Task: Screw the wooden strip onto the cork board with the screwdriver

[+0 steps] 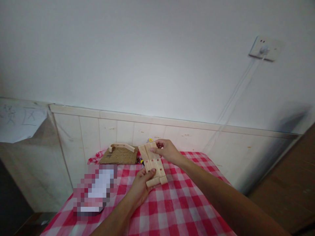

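A pale wooden assembly [154, 163] of joined slats, with several dark reddish round spots like screw heads or holes, is held up above the checked cloth. My left hand [145, 182] grips its lower part, thumb across the front face. At the top right edge, my right hand [167, 150] pinches an upper slat between thumb and fingers. The assembly's back side is hidden from me. Just behind its left edge shows a yellow and black item [142, 162], mostly covered, perhaps a tool handle.
A red and white checked cloth [182, 200] covers the table. At the back left, a curved wooden piece [123, 146] lies on a brown board [118, 156]. A blurred-out object [98, 190] is at left. Behind stands a panelled wall [125, 131] with a plugged socket [265, 49].
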